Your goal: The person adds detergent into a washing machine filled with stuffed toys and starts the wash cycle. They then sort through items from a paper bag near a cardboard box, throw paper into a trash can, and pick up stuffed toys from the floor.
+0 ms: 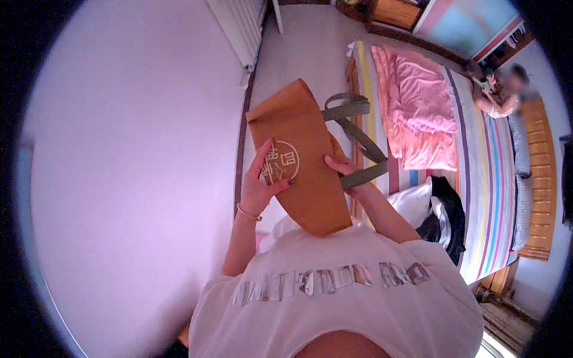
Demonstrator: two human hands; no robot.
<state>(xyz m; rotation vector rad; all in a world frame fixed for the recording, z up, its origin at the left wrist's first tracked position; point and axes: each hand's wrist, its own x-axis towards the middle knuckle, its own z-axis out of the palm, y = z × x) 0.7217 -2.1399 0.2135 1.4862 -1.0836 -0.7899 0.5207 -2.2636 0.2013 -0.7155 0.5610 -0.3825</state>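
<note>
An orange-brown bag (313, 173) with a white round print is held in front of my chest, lying tilted. Its dark green straps (364, 143) hang loose on the right side. My left hand (262, 182) grips the bag's left edge, with the thumb across the printed face. On the other side, my right hand (346, 176) holds the bag's right edge near the lower strap, its thumb on the front and the fingers mostly hidden behind.
To the right stands a bed with a striped sheet (474, 197), a folded pink quilt (421, 101) and black and white clothes (441, 215). A person (501, 98) sits near the wooden headboard (539, 185). A radiator (236, 27) is on the wall ahead.
</note>
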